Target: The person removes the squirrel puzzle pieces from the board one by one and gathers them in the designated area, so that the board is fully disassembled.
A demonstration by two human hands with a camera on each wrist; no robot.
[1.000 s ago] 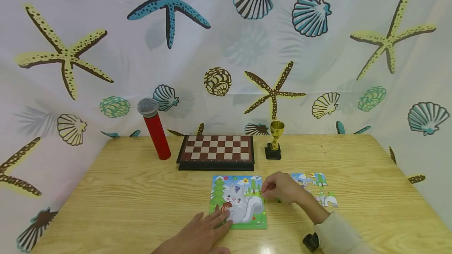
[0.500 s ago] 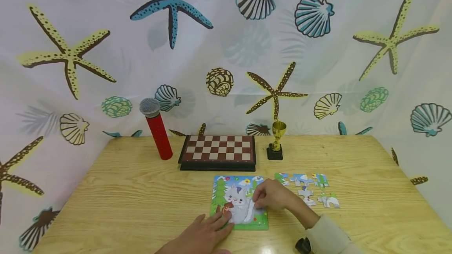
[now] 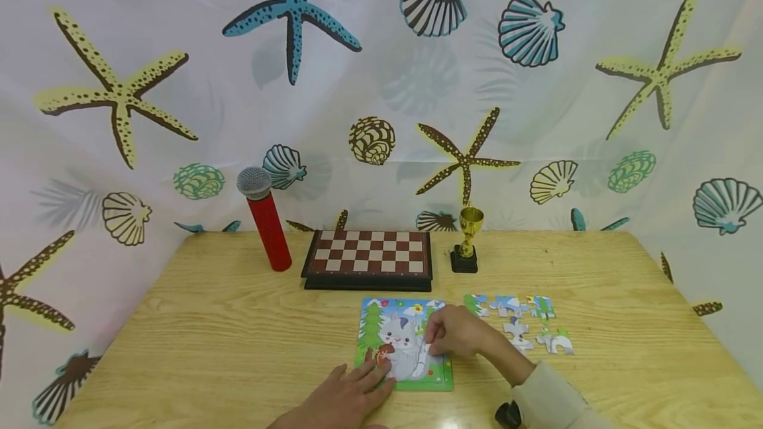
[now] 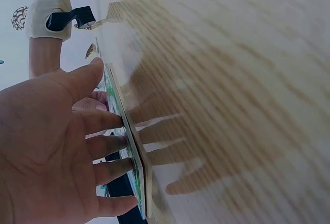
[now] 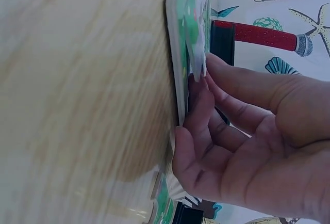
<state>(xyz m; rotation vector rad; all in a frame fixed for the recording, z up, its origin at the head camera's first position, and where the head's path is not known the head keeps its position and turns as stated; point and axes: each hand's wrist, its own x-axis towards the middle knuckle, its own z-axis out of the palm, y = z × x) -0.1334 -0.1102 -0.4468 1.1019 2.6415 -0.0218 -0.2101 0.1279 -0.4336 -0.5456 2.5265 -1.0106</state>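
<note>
A squirrel jigsaw puzzle lies in its flat board on the wooden table. My left hand rests with spread, straight fingers on its lower left part; the left wrist view shows the fingertips along the board's edge. Over the right side of the picture, my right hand pinches a puzzle piece between thumb and fingers. That piece stands tilted up from the board in the right wrist view. Several loose puzzle pieces lie just right of the board, beyond my right hand.
Behind the puzzle sits a folded chessboard box. A red microphone stands to its left and a small gold trophy cup to its right. A patterned cloth hangs along the table's back edge.
My right hand has moved left from the board's right edge onto the squirrel's tail area, and now pinches a piece there. More loose pieces show behind it. My left hand has stayed put.
</note>
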